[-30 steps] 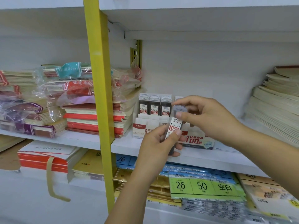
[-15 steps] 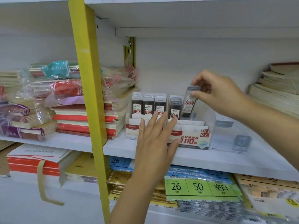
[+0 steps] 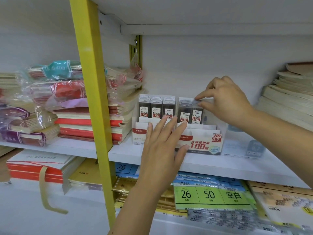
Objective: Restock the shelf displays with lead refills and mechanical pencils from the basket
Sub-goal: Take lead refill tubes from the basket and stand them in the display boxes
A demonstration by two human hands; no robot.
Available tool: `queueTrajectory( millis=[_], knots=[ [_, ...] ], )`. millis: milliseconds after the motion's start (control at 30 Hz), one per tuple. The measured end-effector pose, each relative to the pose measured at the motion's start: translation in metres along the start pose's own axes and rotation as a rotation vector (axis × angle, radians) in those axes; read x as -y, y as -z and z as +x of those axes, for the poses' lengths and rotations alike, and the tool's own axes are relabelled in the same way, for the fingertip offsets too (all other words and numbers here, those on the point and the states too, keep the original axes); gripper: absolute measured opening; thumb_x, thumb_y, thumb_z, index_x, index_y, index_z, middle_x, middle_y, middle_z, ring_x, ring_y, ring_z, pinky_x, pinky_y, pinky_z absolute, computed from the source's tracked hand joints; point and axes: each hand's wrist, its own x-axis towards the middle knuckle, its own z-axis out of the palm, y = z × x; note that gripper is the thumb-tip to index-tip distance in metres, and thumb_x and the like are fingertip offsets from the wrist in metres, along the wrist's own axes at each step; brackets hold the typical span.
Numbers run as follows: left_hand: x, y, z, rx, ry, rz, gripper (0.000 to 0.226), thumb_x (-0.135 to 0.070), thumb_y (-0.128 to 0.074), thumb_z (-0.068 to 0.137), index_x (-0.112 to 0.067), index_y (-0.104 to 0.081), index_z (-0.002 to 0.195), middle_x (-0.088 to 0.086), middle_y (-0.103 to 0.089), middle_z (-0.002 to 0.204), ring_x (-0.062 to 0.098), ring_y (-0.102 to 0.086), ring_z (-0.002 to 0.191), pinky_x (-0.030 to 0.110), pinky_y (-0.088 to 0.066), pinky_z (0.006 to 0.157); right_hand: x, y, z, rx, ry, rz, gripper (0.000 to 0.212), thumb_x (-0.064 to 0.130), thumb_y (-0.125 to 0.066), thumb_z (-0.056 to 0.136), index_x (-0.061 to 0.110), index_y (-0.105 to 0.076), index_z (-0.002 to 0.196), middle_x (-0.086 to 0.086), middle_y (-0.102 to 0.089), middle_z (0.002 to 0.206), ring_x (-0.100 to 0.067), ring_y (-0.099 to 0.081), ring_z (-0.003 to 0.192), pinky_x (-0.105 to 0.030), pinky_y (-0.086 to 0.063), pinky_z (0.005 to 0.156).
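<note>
Two white cardboard display boxes stand side by side on the middle shelf. The left display box [image 3: 138, 133] holds three rows of 0.5 lead refill cases [image 3: 156, 106]. The right display box [image 3: 205, 143], marked HB 0.7, holds one row and a single lead refill case [image 3: 196, 114] beside it. My right hand [image 3: 223, 100] pinches the top of that single case, which stands upright in its slot. My left hand [image 3: 162, 146] is flat with straight fingers against the front of the boxes. The basket and the mechanical pencils are out of view.
A yellow upright post [image 3: 91, 99] divides the shelving left of the boxes. Wrapped and red notebook stacks [image 3: 88, 126] lie left, paper stacks [image 3: 288, 99] right. A clear empty tray [image 3: 243, 146] sits beside the 0.7 box. Loose-leaf packs [image 3: 210, 194] fill the lower shelf.
My right hand took the case from both hands, carried it to the 0.7 box and lowered it into the second slot. My left hand let go and spread flat against the boxes' front.
</note>
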Motion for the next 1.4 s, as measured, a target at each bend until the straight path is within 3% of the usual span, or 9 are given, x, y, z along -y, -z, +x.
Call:
queueTrajectory(
  millis=[233,400,500,633,733,867,1067,1200,1400],
  knots=[
    [-0.01,0.013,-0.009,-0.086,0.013,-0.082,0.049,-0.037,-0.054,0.1,-0.029,-0.044,0.147,-0.007,-0.037,0.158,0.007,-0.016,0.15,0.033,-0.012,0.124,0.007,0.027,-0.008,-0.014,-0.072,0.168,0.03,0.035,-0.062,0.091,0.03,-0.065,0.12,0.0,-0.061,0.108,-0.021,-0.046,0.11,-0.029,-0.034,0.086],
    [-0.019,0.018,-0.063,-0.129,0.007,-0.19,0.032,-0.029,-0.051,0.094,-0.019,-0.066,0.121,-0.005,-0.065,0.114,0.011,-0.051,0.109,0.014,-0.035,0.095,0.047,0.06,-0.088,-0.174,-0.013,0.672,0.016,0.028,-0.061,0.092,0.036,-0.064,0.105,0.016,-0.062,0.082,-0.003,-0.057,0.078,-0.011,-0.042,0.069],
    [-0.005,0.004,-0.128,0.31,0.048,-0.201,0.029,-0.028,-0.054,0.097,-0.023,-0.064,0.123,-0.005,-0.063,0.114,0.011,-0.054,0.101,0.026,-0.047,0.086,0.072,0.033,-0.168,0.092,-0.046,0.891,0.013,0.035,-0.059,0.09,0.04,-0.064,0.101,0.013,-0.063,0.082,-0.009,-0.06,0.071,-0.012,-0.043,0.062],
    [0.028,-0.034,-0.227,0.941,0.305,-0.221,0.04,-0.028,-0.058,0.099,-0.024,-0.053,0.139,-0.002,-0.052,0.136,0.014,-0.056,0.115,0.023,-0.042,0.091,0.092,-0.057,-0.288,0.718,-0.289,0.908,0.017,0.026,-0.061,0.094,0.042,-0.061,0.099,0.017,-0.06,0.089,-0.004,-0.058,0.077,-0.01,-0.043,0.063],
    [0.038,-0.068,-0.292,1.055,0.553,-0.315,0.035,-0.02,-0.062,0.095,-0.016,-0.06,0.13,-0.007,-0.057,0.116,0.007,-0.059,0.103,0.018,-0.04,0.089,0.102,-0.131,-0.379,1.042,-0.471,0.761,0.017,0.027,-0.059,0.095,0.031,-0.062,0.112,0.013,-0.061,0.107,-0.007,-0.059,0.094,-0.016,-0.048,0.074],
    [0.04,-0.113,-0.35,1.054,0.822,-0.436,0.02,-0.016,-0.066,0.093,-0.025,-0.056,0.107,-0.019,-0.051,0.09,-0.004,-0.052,0.082,0.014,-0.039,0.08,0.122,-0.194,-0.451,1.199,-0.659,0.703,0.029,0.023,-0.058,0.094,0.025,-0.059,0.124,0.003,-0.06,0.125,-0.009,-0.056,0.102,-0.015,-0.042,0.08],
    [0.053,-0.155,-0.391,1.07,0.976,-0.466,0.047,-0.018,-0.069,0.093,-0.009,-0.053,0.136,0.007,-0.055,0.133,0.02,-0.053,0.124,0.031,-0.039,0.11,0.145,-0.254,-0.493,1.246,-0.633,0.651,0.051,0.03,-0.063,0.092,0.021,-0.045,0.139,-0.003,-0.046,0.143,-0.02,-0.041,0.132,-0.033,-0.034,0.108],
    [0.065,-0.17,-0.405,1.164,0.962,-0.443,0.056,-0.028,-0.062,0.098,-0.018,-0.041,0.149,0.004,-0.034,0.158,0.022,-0.031,0.146,0.032,-0.022,0.12,0.151,-0.275,-0.507,1.205,-0.462,0.469,0.064,0.042,-0.064,0.089,0.023,-0.037,0.145,-0.002,-0.04,0.144,-0.023,-0.032,0.135,-0.037,-0.027,0.112],
    [0.07,-0.19,-0.418,1.138,0.987,-0.374,0.062,-0.025,-0.069,0.092,-0.026,-0.043,0.149,-0.006,-0.032,0.155,0.018,-0.042,0.136,0.021,-0.032,0.107,0.15,-0.278,-0.523,1.21,-0.498,0.48,0.064,0.043,-0.067,0.087,0.021,-0.044,0.142,-0.005,-0.042,0.138,-0.024,-0.037,0.131,-0.039,-0.033,0.109]
  ],
)
